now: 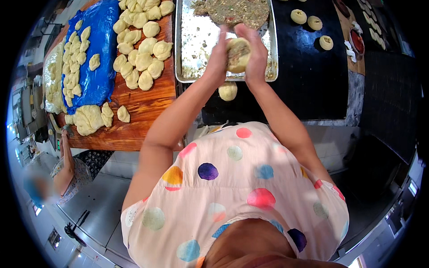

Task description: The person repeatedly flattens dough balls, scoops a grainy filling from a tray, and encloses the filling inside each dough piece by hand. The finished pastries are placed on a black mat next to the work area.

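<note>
One round dough piece (238, 65) with brown filling showing in it sits between the two hands, over the near part of a metal tray (178, 49). The left hand (217, 58) and the right hand (256, 57) are cupped on its two sides, holding it between them. The fingers are blurry.

The dough could tear if the hands squeeze too hard. Filling could spill if the open side tips down, and the dough could drop if the palms spread apart.

At the far end of the tray is one big lump of filling (239, 12), with crumbs beside it. One dough ball (228, 91) sits just below the tray's near edge. On the black table (313, 85) to the right, I count three whole buns (326, 42). On the wooden table (147, 107), the dough balls (144, 61) overlap too much to count. One blue sheet (100, 35) holds many small pieces, also too crowded to count.
</note>
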The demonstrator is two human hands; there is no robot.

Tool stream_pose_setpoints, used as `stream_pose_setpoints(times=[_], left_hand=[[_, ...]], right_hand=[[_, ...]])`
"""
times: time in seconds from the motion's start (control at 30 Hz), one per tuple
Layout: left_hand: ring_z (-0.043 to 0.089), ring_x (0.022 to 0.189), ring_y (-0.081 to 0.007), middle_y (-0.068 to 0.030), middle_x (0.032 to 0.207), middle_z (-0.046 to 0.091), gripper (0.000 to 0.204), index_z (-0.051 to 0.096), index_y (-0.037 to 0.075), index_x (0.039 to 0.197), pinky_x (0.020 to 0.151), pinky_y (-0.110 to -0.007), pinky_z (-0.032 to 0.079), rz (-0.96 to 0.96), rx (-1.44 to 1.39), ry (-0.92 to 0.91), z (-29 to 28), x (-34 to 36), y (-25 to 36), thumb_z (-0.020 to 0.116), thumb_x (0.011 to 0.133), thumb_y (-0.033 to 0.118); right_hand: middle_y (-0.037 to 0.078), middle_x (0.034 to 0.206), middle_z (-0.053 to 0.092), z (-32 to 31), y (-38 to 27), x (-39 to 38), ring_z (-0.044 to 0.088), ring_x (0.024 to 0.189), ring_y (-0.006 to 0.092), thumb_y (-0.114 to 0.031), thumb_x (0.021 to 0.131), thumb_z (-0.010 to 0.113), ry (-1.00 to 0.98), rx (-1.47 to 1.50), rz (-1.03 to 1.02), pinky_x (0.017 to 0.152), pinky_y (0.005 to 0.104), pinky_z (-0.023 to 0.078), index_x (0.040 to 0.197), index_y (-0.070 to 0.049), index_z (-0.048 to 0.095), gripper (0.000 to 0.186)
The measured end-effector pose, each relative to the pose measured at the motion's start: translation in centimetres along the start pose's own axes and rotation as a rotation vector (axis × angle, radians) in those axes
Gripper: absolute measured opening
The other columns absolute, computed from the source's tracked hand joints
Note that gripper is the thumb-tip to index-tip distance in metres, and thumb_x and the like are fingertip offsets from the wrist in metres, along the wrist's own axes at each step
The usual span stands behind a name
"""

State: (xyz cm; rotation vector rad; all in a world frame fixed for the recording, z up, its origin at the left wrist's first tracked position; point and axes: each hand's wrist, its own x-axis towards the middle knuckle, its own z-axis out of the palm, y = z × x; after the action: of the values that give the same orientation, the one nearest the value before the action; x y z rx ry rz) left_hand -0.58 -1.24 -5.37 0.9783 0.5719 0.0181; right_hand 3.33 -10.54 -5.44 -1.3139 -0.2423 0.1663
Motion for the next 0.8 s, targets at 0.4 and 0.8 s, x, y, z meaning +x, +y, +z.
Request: stream_pose_setpoints(times=[0.4,0.8], left_hand=[[0.054,0.087,-0.0121,-0.0041,0.099,0.060,0.036,0.058,0.004,0.111,0.079,-0.029,0.046,0.247,-0.054,0.161,2.1,-0.9,-2.3,0.048,0.101,0.037],[0.062,0.105,-0.0158,-0.0079,0.116,0.060,0.056,0.049,0.005,0.128,0.088,-0.029,0.051,0.081,-0.058,-0.205,0.8,-0.7,1.8,0.059,0.093,0.047]], right_hand=[[0.010,0.104,0.068,1.4,1.5,-1.3,0.061,0.100,0.0175,-0.011,0.099,0.051,0.221,-0.184,-0.201,0.094,0.0305,0.045,0.106,0.003,0.065,0.021],[0.017,0.130,0.049,-1.9,-0.7,0.0,0.047,0.122,0.0331,-0.017,0.065,0.085,-0.200,-0.606,-0.469,0.103,0.0405,0.040,0.142,-0.004,0.034,0.094]])
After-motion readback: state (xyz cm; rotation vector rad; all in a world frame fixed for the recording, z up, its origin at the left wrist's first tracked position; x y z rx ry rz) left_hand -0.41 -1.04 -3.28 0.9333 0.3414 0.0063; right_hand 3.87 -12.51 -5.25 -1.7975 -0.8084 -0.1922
